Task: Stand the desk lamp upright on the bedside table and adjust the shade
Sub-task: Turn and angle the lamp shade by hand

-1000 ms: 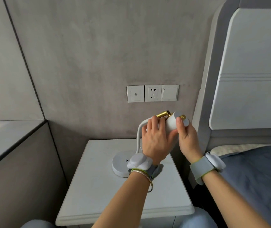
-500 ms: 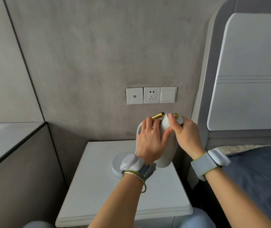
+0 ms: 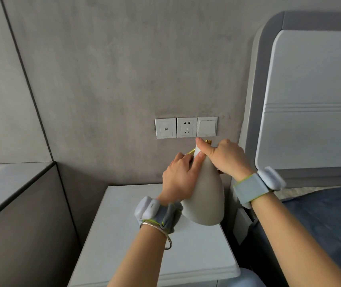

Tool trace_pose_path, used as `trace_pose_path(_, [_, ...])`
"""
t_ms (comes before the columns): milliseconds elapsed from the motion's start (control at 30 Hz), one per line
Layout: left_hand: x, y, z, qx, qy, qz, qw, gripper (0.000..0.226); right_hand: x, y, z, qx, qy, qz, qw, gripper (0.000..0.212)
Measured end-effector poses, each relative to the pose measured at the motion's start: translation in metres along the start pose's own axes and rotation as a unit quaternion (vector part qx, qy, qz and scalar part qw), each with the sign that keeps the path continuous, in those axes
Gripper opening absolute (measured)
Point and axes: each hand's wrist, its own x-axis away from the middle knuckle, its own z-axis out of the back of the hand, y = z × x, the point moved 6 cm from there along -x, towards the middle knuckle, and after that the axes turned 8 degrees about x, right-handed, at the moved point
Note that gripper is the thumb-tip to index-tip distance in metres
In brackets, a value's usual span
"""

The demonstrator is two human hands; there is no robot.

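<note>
The white cone-shaped lamp shade hangs with its wide mouth down over the white bedside table. My left hand clasps the shade's left side near its narrow neck. My right hand pinches the top of the neck, thumb pointing left, next to the gold fitting. A second gold piece peeks out between my hands. The lamp's stem and round base are hidden behind my left hand and the shade.
Three white wall plates sit on the grey wall just above my hands. A grey padded headboard and a bed with a dark blue cover stand to the right. A dark low ledge lies to the left.
The shade has swung from pointing sideways to hanging mouth-down. Both hands have risen a little with it, and the round base is now hidden.
</note>
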Motion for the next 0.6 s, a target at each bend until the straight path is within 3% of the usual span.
trace_pose_path(200, [0.010, -0.011, 0.006, 0.130, -0.009, 0.041, 0.991, 0.055, 0.009, -0.012, 0.001, 0.012, 0.005, 0.006, 1.000, 0.074])
trace_pose_path(300, [0.023, -0.018, -0.001, 0.268, -0.043, 0.042, 0.961, 0.038, 0.017, -0.009, -0.001, -0.011, 0.000, 0.015, 1.000, 0.083])
trace_pose_path(367, [0.032, -0.025, -0.008, 0.317, -0.086, 0.049, 0.943, 0.036, 0.023, -0.009, -0.007, -0.101, -0.055, 0.049, 0.992, 0.080])
trace_pose_path(433, [0.039, -0.031, -0.015, 0.334, -0.110, 0.059, 0.934, 0.057, 0.032, -0.012, -0.017, -0.201, -0.134, 0.102, 0.965, 0.073])
trace_pose_path(500, [0.042, -0.034, -0.015, 0.339, -0.094, 0.058, 0.934, 0.067, 0.040, -0.009, -0.030, -0.247, -0.191, 0.140, 0.939, 0.061])
trace_pose_path(600, [0.043, -0.036, -0.015, 0.333, -0.079, 0.058, 0.938, 0.073, 0.047, 0.007, -0.043, -0.285, -0.216, 0.142, 0.923, 0.043])
